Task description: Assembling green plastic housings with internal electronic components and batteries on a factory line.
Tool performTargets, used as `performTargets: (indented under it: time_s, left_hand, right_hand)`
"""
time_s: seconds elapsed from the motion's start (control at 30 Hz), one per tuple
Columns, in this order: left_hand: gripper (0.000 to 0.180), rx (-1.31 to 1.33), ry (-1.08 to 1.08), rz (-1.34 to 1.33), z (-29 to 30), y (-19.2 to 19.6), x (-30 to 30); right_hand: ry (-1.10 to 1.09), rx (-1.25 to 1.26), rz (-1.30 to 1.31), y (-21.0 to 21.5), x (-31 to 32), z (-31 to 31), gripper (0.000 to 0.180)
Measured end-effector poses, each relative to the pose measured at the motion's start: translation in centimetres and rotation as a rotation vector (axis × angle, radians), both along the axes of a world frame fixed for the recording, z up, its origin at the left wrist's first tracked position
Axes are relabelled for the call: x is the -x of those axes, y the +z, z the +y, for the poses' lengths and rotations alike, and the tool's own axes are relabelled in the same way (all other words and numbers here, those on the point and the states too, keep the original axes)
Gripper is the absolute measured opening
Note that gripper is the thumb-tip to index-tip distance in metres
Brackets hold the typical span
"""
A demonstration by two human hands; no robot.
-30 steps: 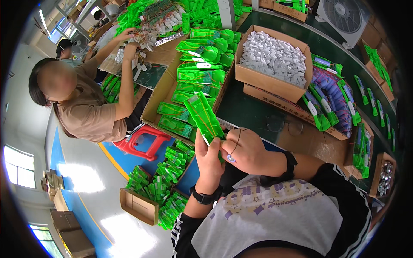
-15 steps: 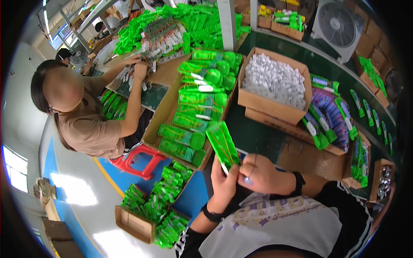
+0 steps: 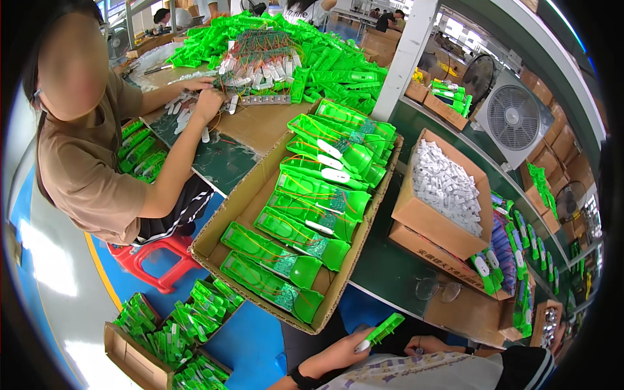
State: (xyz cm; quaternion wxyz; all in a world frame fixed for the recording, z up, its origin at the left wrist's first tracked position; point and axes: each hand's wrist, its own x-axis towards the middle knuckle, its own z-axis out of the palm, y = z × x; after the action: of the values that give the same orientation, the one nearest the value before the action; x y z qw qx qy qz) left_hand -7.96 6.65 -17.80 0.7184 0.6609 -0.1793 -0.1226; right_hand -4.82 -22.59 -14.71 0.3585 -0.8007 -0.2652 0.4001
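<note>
My left hand (image 3: 341, 351) is closed around a green plastic casing half (image 3: 388, 329) with a white piece at its near end. The casing is tilted, its far end pointing up and right. My right hand (image 3: 427, 344) sits just to the right, apart from the casing, with fingers curled; what they hold, if anything, is too small to make out. Ahead of my hands, a cardboard box (image 3: 257, 298) holds several green casing halves (image 3: 289, 266) with circuit boards, thin wires and white pieces.
An open carton of small white parts (image 3: 448, 188) stands right, behind a pair of glasses (image 3: 439, 290). Across to the left, a co-worker's hands (image 3: 211, 103) handle wired parts near a heap of green casings (image 3: 344, 71). Boxes of green parts (image 3: 195, 318) stand low left.
The view has tilted upward, so my hands appear lower. The casing has turned from upright to slanting right, and my right hand has come away from it.
</note>
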Motion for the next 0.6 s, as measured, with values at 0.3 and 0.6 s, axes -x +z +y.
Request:
performTargets:
  time_s: [0.3, 0.6]
  left_hand:
    - [0.055, 0.101, -0.223, 0.193, 2.6, -3.6, 0.9]
    - [0.055, 0.115, -0.298, 0.469, 4.5, -1.8, 0.3]
  right_hand:
    - [0.102, 0.709, -0.031, -5.1, 0.0, 0.7, 0.026]
    - [0.059, 0.316, -0.535, -7.5, -1.0, 3.1, 0.018]
